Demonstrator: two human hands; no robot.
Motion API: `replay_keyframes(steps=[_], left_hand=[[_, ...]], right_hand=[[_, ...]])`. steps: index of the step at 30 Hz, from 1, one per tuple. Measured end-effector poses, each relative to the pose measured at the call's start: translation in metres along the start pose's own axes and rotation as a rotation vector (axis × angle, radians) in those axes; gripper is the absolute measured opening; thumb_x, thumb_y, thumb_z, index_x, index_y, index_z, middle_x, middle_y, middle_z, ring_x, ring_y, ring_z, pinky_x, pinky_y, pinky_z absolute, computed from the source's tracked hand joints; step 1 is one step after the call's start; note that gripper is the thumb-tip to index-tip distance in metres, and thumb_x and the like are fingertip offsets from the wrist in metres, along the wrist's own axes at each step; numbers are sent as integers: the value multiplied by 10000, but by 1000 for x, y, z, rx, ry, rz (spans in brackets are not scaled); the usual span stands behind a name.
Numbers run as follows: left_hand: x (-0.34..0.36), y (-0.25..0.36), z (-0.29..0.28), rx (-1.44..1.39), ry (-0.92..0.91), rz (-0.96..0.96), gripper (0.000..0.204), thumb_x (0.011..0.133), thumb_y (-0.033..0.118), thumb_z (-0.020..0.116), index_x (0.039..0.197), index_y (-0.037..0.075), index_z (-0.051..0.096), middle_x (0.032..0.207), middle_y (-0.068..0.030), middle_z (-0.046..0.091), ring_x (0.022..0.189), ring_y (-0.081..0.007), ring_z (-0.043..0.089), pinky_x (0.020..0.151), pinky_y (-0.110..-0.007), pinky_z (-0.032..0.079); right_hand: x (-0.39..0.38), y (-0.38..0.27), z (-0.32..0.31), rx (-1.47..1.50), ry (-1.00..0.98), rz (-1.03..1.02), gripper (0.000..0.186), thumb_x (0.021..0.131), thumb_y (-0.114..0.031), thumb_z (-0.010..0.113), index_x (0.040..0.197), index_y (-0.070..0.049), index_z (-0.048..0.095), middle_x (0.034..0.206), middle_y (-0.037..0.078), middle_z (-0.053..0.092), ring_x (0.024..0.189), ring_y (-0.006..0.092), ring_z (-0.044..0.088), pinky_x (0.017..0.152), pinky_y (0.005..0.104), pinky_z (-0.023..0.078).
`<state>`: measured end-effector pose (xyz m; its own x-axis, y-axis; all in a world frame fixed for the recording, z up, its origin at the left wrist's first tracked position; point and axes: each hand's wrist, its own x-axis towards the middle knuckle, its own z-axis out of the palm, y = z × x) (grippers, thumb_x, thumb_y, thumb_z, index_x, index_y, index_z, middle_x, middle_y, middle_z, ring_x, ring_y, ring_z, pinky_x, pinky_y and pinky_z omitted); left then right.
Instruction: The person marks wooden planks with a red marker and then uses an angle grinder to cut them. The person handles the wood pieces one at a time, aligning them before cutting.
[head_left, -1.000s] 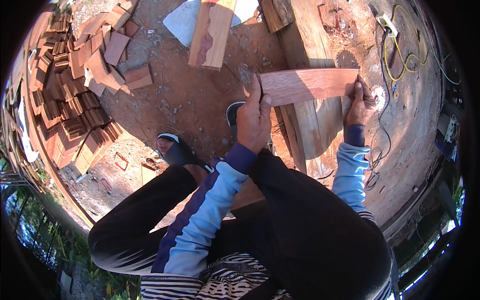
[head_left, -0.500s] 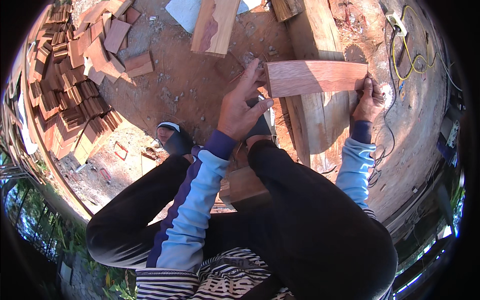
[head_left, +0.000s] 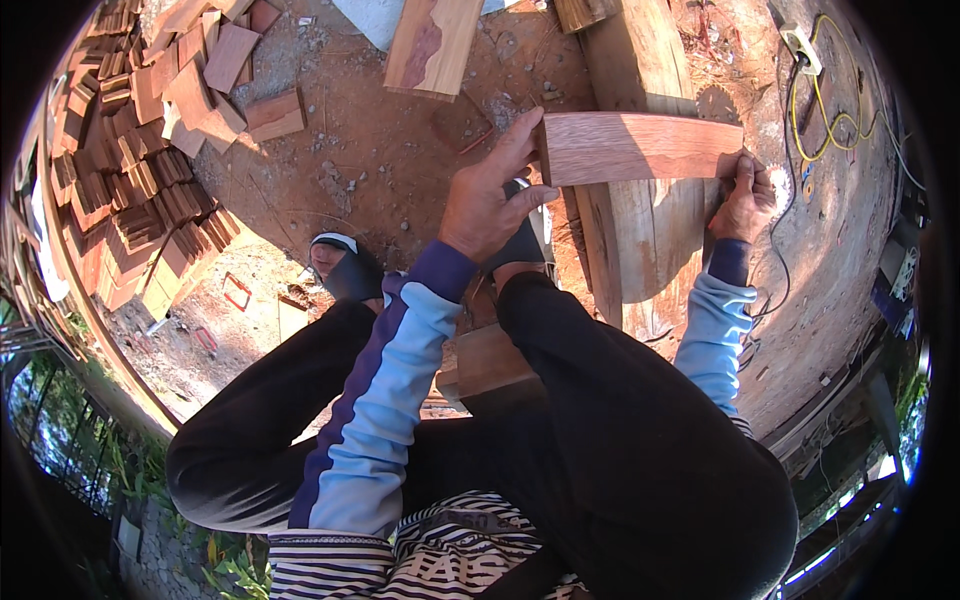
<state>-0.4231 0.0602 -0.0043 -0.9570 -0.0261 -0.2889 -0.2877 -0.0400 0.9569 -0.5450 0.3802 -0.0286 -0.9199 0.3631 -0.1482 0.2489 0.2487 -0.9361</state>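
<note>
A reddish-brown wooden board (head_left: 640, 148) is held crosswise above a thick squared timber. My right hand (head_left: 745, 205) pinches its right end between thumb and fingers. At the opposite end my left hand (head_left: 495, 195) spans the board's width, fingertips at the far corner and thumb at the near one; its other fingers are partly hidden. Beneath the board lies the timber (head_left: 650, 250), pale brown with worn faces. Another board (head_left: 433, 45), two-toned with a wavy dark streak, lies farther off, beyond my left hand.
A large pile of short wooden pieces (head_left: 135, 190) fills the left side. Loose offcuts (head_left: 277, 115) lie near it. At the far right are a white power socket (head_left: 800, 50), a yellow cable (head_left: 815, 110) and a dark cord (head_left: 790, 200). A toothed round blade (head_left: 779, 188) lies beside my right hand.
My left hand has moved up and right onto the board's left end, its fingers closing around it. The board and my right hand have shifted slightly right.
</note>
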Motion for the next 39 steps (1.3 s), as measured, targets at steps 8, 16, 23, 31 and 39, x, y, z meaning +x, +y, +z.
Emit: replay_keyframes(steps=[8, 16, 23, 31, 39], left_hand=[[1, 6, -5, 65, -5, -16, 809, 731, 46, 758, 1414, 88, 326, 1280, -186, 553, 1203, -274, 534, 984, -337, 452], [2, 6, -6, 72, -25, -6, 815, 738, 34, 749, 1417, 92, 302, 1283, -202, 547, 1222, -276, 514, 989, -336, 446], [2, 5, -4, 97, 2, -16, 815, 712, 28, 762, 1396, 101, 324, 1223, -138, 611, 1071, -223, 623, 928, -323, 481], [3, -2, -4, 90, -32, -11, 801, 743, 41, 748, 1392, 114, 283, 1260, -189, 567, 1183, -284, 547, 960, -342, 466], [4, 6, -4, 107, -30, -12, 809, 752, 25, 738, 1409, 123, 276, 1240, -202, 578, 1172, -279, 558, 964, -341, 468]], right_hand=[[-1, 1, 0, -18, 8, -15, 206, 913, -144, 577, 1020, 20, 642, 891, 59, 658, 779, 128, 603, 704, 256, 487], [5, 10, -8, -30, -10, -80, 179, 905, -165, 626, 1011, -23, 650, 916, 48, 665, 782, 122, 625, 635, 247, 516], [-1, 3, -2, 82, 14, -14, 179, 901, -105, 613, 1033, 10, 653, 916, 67, 663, 799, 139, 623, 688, 266, 525], [-1, 2, -3, 92, -11, -30, 152, 901, -98, 624, 1027, -27, 669, 907, 44, 679, 759, 109, 634, 612, 227, 522], [-4, -3, 0, 87, -33, -35, 168, 909, -104, 615, 1048, -29, 672, 957, 47, 679, 800, 118, 638, 656, 234, 529]])
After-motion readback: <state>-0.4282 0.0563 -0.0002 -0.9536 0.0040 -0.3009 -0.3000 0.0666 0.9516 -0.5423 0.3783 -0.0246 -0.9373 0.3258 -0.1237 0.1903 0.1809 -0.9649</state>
